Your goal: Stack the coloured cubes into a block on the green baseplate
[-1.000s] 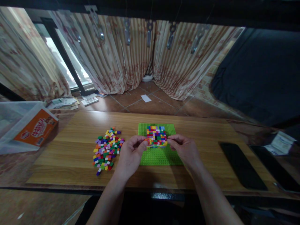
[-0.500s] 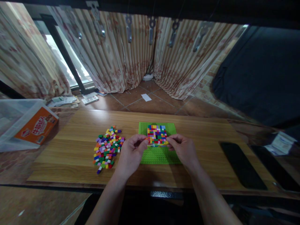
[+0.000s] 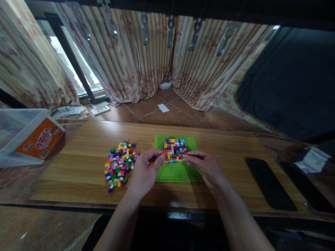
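Note:
A square build of multicoloured toy bricks (image 3: 176, 148) stands on a green studded baseplate (image 3: 180, 175). At its front left corner, my left hand (image 3: 147, 170) pinches a small orange brick (image 3: 162, 154) between thumb and forefinger. My right hand (image 3: 206, 168) is closed at the front right corner, thumb and forefinger together on what looks like a yellow brick (image 3: 186, 157) against the build. The fingertips hide part of both bricks. To the left of my left hand lies a loose pile of small coloured bricks (image 3: 119, 165).
The baseplate and pile lie on a wooden table (image 3: 78, 167). At the right end is a dark phone-like slab (image 3: 270, 183), with another dark slab (image 3: 307, 184) beyond it. A clear plastic bin (image 3: 23, 160) with an orange label stands at the left.
My right hand's fingers have shifted slightly at the front right corner, and less yellow shows along the front edge. My left hand has barely moved.

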{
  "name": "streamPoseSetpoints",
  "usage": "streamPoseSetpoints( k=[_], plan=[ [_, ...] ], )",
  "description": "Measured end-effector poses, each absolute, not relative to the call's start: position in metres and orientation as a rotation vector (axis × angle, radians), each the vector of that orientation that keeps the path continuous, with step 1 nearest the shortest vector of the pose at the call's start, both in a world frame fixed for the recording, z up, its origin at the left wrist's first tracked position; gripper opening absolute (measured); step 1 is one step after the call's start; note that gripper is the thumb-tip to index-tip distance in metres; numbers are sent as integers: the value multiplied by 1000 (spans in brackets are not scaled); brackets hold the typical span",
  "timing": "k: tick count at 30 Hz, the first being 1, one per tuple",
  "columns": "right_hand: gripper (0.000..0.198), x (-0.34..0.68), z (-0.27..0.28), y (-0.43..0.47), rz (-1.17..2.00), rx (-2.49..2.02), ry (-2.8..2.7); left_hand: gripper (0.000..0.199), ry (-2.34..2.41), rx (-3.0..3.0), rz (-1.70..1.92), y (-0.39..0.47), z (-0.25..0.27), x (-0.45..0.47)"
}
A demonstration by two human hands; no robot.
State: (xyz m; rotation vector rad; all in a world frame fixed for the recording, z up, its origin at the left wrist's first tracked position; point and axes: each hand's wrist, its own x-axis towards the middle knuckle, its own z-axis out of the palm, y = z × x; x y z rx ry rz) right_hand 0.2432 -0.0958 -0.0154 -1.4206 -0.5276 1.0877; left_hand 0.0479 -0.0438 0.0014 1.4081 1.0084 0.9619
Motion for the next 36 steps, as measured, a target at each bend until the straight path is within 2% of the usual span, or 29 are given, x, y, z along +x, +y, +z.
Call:
streamPoseSetpoints(
  k=[22, 36],
  plan=[
    [31, 236, -17, -87, 1104, -1453, -443, 16, 1007, 1428, 941, -46, -6, 51],
    [24, 231, -18, -81, 1009, -1505, -519, 14, 999, 1451, 912, -46, -10, 55]
  ],
)
